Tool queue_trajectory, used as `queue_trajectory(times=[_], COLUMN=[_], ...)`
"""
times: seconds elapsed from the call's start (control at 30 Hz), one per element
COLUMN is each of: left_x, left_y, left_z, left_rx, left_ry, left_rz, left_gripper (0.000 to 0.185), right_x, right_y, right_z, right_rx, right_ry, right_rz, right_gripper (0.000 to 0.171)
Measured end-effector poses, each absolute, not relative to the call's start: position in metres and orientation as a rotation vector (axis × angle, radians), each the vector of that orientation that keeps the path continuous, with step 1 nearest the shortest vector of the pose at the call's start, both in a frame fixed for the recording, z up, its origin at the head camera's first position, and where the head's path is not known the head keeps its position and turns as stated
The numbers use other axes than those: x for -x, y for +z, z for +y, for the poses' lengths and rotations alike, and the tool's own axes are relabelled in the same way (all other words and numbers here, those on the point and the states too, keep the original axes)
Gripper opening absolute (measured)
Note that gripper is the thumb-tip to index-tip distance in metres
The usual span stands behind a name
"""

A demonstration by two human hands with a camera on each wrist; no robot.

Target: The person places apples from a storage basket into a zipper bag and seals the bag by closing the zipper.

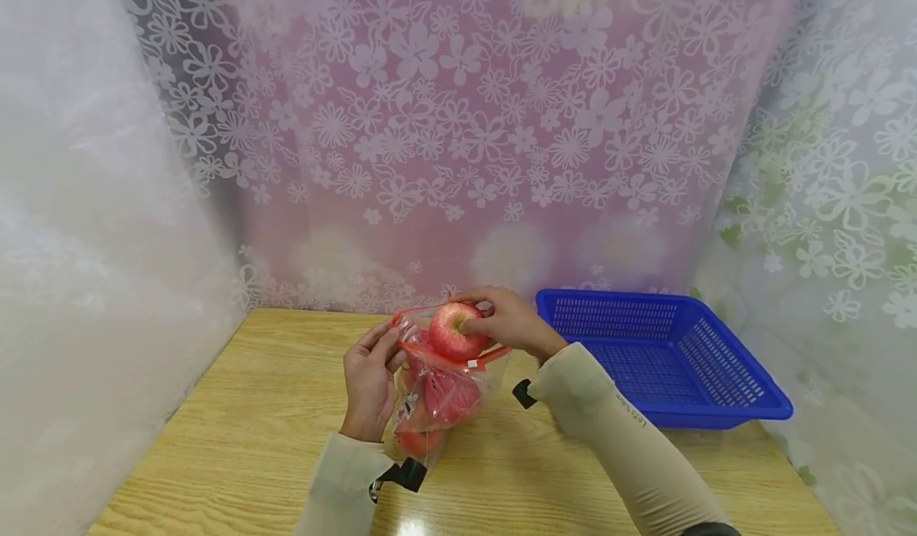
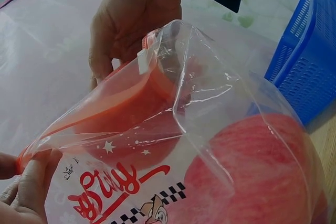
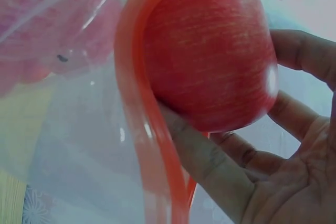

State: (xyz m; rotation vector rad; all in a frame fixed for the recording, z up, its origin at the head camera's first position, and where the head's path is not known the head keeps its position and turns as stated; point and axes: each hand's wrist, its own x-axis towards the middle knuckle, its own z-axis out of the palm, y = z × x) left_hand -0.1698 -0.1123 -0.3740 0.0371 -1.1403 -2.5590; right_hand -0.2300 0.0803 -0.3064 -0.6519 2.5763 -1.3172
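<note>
A red apple (image 1: 454,334) sits in the mouth of a clear zip bag (image 2: 226,93) with a red-orange zip strip (image 3: 137,77). My right hand (image 1: 512,321) grips this apple, thumb on one side and fingers on the other, as the right wrist view shows (image 3: 210,56). With my left hand (image 1: 371,377) I pinch the left end of the bag's rim between thumb and fingers. Inside the bag, more apples (image 2: 252,171) show through the printed plastic. The bag stands on the wooden table, its lower part partly hidden by the left wrist.
A blue plastic basket (image 1: 716,416) with slotted walls stands to the right, close to my right forearm. Wooden tabletop (image 1: 251,440) extends to the left. A flowered pink curtain (image 1: 458,146) hangs behind the table, with pale sheets at both sides.
</note>
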Motion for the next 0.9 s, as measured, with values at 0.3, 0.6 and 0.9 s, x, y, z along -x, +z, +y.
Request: queue_trajectory(times=[0.3, 0.6, 0.9], left_x=[0.17, 0.172, 0.17], left_y=[-0.374, -0.373, -0.373], left_z=[-0.113, -0.114, -0.113], left_rx=[-0.084, -0.113, -0.124], left_ry=[-2.565, -2.571, -2.573], left_rz=[-1.134, -1.087, -1.103], left_gripper=[0.024, 0.017, 0.019], right_x=[0.23, 0.231, 0.228], right_y=[-0.307, -0.305, -0.306], right_z=[0.083, 0.093, 0.097], right_rx=[0.634, 0.729, 0.716], right_ry=[-1.336, -1.309, -1.307], right_rz=[2.568, 2.659, 2.711], right_gripper=[0.042, 0.033, 0.03])
